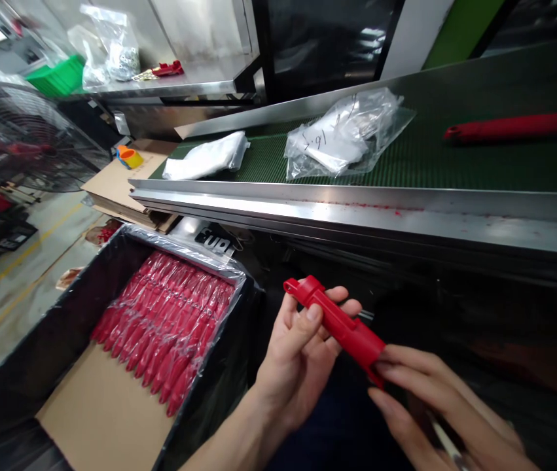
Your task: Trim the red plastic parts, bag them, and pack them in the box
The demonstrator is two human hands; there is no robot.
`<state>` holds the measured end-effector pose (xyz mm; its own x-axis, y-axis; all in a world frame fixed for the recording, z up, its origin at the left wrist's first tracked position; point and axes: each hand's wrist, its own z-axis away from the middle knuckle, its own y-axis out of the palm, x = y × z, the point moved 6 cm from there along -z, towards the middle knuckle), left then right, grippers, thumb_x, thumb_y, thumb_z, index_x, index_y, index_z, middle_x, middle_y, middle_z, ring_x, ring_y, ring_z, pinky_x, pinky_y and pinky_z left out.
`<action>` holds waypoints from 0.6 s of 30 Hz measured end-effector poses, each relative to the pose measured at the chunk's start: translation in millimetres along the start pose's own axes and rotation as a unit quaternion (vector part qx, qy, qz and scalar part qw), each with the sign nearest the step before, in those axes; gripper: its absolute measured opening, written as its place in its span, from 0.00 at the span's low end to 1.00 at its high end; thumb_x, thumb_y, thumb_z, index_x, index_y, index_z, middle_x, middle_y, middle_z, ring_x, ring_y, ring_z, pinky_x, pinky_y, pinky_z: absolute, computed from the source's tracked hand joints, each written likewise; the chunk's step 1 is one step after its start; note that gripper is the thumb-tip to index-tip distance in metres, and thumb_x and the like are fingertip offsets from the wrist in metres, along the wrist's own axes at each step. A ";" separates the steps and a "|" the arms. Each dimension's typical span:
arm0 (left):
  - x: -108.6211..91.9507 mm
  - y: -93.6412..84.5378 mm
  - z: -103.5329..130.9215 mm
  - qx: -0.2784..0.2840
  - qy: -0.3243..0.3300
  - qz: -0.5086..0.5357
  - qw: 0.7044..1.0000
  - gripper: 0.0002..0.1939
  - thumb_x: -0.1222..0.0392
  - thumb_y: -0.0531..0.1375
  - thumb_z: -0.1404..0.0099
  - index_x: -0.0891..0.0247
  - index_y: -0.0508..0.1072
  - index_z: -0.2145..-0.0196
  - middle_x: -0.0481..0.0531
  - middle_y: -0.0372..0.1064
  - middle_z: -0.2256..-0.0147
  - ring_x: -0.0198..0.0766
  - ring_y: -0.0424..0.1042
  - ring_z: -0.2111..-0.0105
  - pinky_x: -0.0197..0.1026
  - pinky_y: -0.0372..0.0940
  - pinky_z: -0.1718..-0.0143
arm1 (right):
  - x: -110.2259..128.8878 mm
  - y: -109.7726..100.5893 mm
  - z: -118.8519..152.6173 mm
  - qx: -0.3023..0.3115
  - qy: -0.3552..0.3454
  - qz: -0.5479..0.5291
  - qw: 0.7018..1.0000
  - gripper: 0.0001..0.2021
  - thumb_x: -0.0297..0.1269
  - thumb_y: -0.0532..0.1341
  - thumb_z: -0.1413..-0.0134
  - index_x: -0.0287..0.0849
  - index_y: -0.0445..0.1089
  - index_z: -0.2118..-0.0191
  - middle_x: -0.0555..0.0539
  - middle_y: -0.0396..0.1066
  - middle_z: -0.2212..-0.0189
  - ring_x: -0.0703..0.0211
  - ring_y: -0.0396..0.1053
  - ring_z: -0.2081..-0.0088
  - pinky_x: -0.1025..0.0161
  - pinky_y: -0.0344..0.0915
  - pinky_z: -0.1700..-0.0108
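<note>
A red plastic part (340, 322), long and tube-like with a small eyelet at its upper left end, is held tilted below the conveyor. My left hand (300, 347) grips its upper end, thumb on top and fingers behind. At the lower right end, my right hand (430, 399) has its fingers and thumb around the part's tip. A thin pale tool (448, 445) lies against the palm of that right hand, partly hidden. To the left, a dark lined box (27, 366) holds rows of red parts in clear wrapping (165, 320) on cardboard.
Beyond the hands runs a green conveyor (263, 157) with a metal edge. On it lie a white packet (207, 156), a marked plastic bag (341, 137) and another red part (518, 127). Cardboard with a tape roll (129, 157), a fan (27, 140) and a metal bench (199, 78) stand at left.
</note>
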<state>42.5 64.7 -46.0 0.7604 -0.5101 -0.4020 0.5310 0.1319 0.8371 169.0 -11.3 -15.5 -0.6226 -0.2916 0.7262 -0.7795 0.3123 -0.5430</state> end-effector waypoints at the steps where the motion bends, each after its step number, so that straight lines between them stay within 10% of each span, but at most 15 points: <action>1: 0.8 -0.7 -0.3 0.004 -0.003 0.006 1.000 0.09 0.68 0.56 0.30 0.61 0.64 0.53 0.54 0.76 0.55 0.38 0.77 0.55 0.41 0.71 0.53 | 1.8 -0.9 -1.4 0.004 -0.020 0.002 1.000 0.12 0.27 0.63 0.43 0.45 0.70 0.54 0.46 0.73 0.58 0.64 0.74 0.62 0.72 0.71 0.62; 18: 4.5 -9.9 -7.4 0.010 -0.026 -0.044 0.999 0.13 0.66 0.57 0.32 0.62 0.69 0.50 0.58 0.75 0.52 0.40 0.76 0.54 0.46 0.70 0.51 | -0.5 -22.8 -16.4 -0.014 0.063 0.008 0.998 0.09 0.28 0.60 0.40 0.47 0.72 0.57 0.50 0.71 0.56 0.64 0.73 0.58 0.71 0.71 0.59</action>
<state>43.4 67.3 -58.9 0.6899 -0.5625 -0.4557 0.5875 0.0672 0.8065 188.3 -3.4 3.4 -0.6197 -0.1704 0.7661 -0.7665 0.3412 -0.5442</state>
